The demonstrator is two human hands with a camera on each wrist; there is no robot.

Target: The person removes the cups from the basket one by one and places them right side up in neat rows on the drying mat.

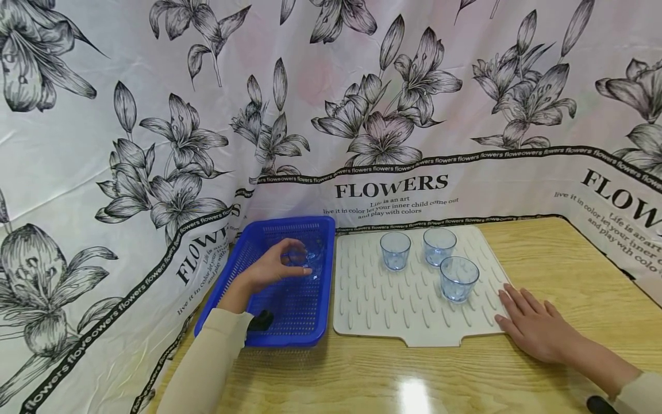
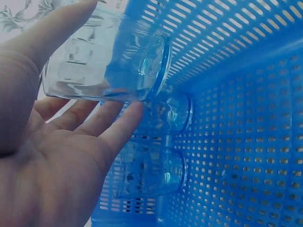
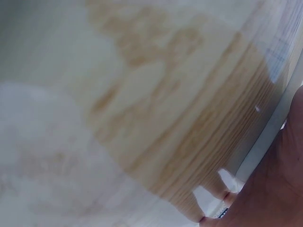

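Observation:
In the head view my left hand (image 1: pixel 266 269) is over the blue plastic basket (image 1: pixel 328 287), thumb and fingers around a clear glass tumbler (image 2: pixel 109 56). The left wrist view shows that tumbler lying sideways between the thumb and fingers. Beneath it two more glasses, an upper one (image 2: pixel 173 113) and a lower one (image 2: pixel 151 172), sit in the basket. On the wooden table my right hand (image 1: pixel 540 328) lies flat, fingertips at the right edge of the white ridged draining mat (image 1: pixel 372 307). In the right wrist view only part of the hand (image 3: pixel 270 189) shows, beside the mat's edge.
Three bluish glasses stand on the mat: a left one (image 1: pixel 395 252), a back one (image 1: pixel 439 247) and a front one (image 1: pixel 458 280). A floral curtain (image 1: pixel 289 115) hangs behind and along the left side. The wooden table (image 1: pixel 362 374) extends in front and to the right.

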